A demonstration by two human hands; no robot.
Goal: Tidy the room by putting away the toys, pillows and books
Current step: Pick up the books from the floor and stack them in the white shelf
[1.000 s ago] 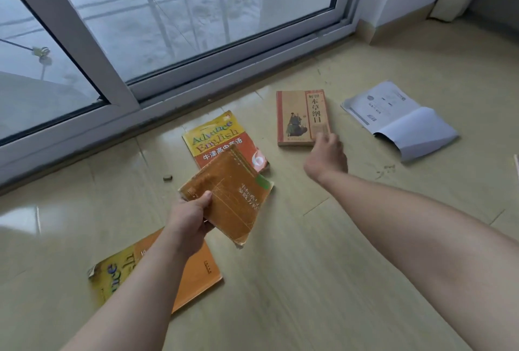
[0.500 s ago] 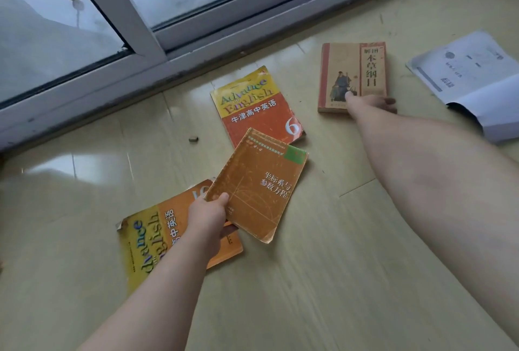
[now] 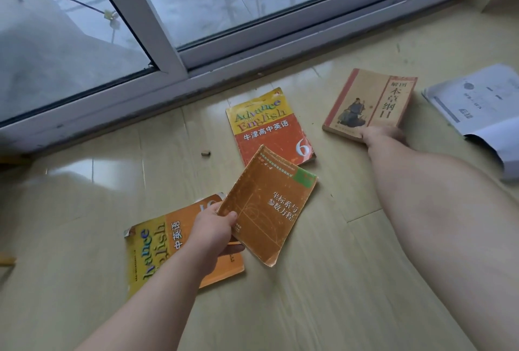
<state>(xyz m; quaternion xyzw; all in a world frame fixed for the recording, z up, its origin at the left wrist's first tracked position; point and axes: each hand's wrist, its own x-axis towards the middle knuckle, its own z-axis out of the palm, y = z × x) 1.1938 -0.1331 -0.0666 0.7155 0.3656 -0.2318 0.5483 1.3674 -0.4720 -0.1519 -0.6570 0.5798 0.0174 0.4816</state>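
My left hand (image 3: 216,231) grips a worn orange-brown paperback (image 3: 269,204) by its near left corner, holding it above the floor. Under that hand lies a yellow and orange "Advance English" book (image 3: 157,246). A second "Advance English" book (image 3: 266,126), yellow over red with a 6, lies further back. My right hand (image 3: 384,135) grips the near edge of a thick tan and red book (image 3: 368,100), which is tilted up off the floor.
An open white booklet (image 3: 483,109) lies at the right edge. A sliding window with a grey frame (image 3: 174,75) runs along the back. A small brown scrap (image 3: 205,153) sits on the pale wooden floor (image 3: 323,294).
My right hand reached the tan and red book, took its near edge and tipped it up. My left hand keeps the orange-brown paperback. The view has moved closer.
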